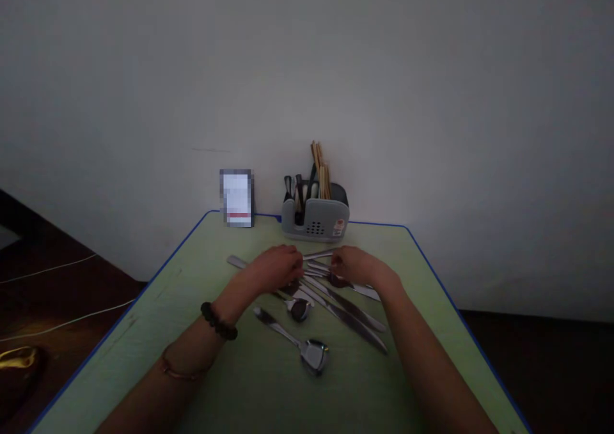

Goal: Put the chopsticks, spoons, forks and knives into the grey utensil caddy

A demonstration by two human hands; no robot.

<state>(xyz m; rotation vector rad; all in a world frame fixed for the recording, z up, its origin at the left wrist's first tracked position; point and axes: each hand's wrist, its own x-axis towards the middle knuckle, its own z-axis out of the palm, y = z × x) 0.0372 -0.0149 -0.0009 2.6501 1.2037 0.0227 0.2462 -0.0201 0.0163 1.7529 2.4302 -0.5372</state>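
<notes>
Silver cutlery lies in a loose heap on the light green table. My left hand (278,266) bends over the heap's left side with its fingers curled together; what is in them is hidden. Across from it, my right hand (357,265) has its fingers closed and pointing down among the pieces. A thin silver handle (319,254) spans the gap between both hands. Table knives (357,325) fan out toward the lower right. Closer to me are a small round spoon (298,309) and a large spoon (314,355), its bowl to the right.
At the back edge stands a grey perforated cutlery holder (326,220) with wooden chopsticks (324,181) and dark-handled utensils. A lit phone or tablet (237,197) leans on the wall to its left. Blue trim (434,274) edges the table (230,389). Cables run along the dark floor at left.
</notes>
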